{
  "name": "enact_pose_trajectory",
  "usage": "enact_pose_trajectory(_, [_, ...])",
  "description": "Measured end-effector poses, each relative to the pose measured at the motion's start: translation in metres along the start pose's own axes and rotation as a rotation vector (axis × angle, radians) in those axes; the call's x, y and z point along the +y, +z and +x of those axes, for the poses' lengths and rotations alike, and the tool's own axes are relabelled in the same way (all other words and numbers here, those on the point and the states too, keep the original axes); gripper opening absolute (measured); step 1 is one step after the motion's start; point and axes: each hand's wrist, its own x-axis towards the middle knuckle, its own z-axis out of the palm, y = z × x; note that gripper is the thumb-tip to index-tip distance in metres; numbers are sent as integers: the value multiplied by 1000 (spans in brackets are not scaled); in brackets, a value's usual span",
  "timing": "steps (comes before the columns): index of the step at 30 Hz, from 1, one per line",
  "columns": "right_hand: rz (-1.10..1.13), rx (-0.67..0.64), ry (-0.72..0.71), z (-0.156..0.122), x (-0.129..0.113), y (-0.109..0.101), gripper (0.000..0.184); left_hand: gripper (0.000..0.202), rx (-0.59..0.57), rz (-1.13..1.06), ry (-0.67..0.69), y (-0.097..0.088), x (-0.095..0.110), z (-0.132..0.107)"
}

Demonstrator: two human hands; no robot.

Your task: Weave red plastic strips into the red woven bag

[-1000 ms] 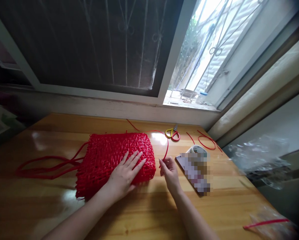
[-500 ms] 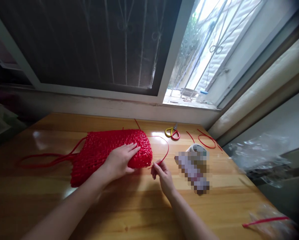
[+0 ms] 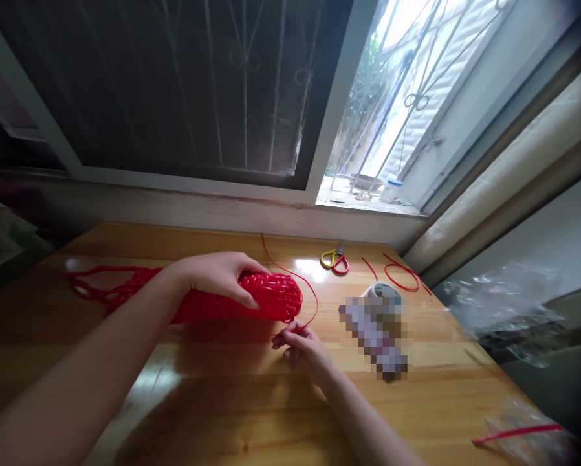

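Observation:
A red woven basket piece (image 3: 271, 299) is tipped up on its edge on the wooden table (image 3: 252, 401). My left hand (image 3: 217, 275) is closed over its top, gripping it. My right hand (image 3: 303, 342) sits just below the weave's right end, fingers pinched on a thin red cord (image 3: 306, 287) that loops up and back over the weave. Long red cord loops (image 3: 96, 285) trail from the weave's left side.
Yellow and red scissors (image 3: 334, 260) lie near the window sill. A tape roll (image 3: 385, 291) and a blurred flat object (image 3: 374, 334) lie right of my hand. Loose red cord pieces (image 3: 401, 273) lie behind them. Clear plastic bags (image 3: 506, 307) sit at the table's right edge.
My left hand went from flat on the lying weave to gripping it and tipping it up on edge. My right hand moved down and left with the cord.

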Motion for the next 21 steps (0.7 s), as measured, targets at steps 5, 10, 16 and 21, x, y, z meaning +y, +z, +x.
enact_pose_trajectory(5, [8, -100, -98, -5, -3, -5, 19, 51, -120, -356, -90, -20, 20, 4])
enact_pose_trajectory(10, [112, -241, -172, -11, -15, -9, 11, 45, -126, -674, -220, -34, 19, 16])
enact_pose_trajectory(16, [130, -312, -217, -11, -24, -17, 9, 35, 88, -901, -264, -57, 13, 33])
enact_pose_trajectory(21, [197, -303, -228, -9, -22, -20, 7, 24, 472, -1040, -475, -71, 10, 36])
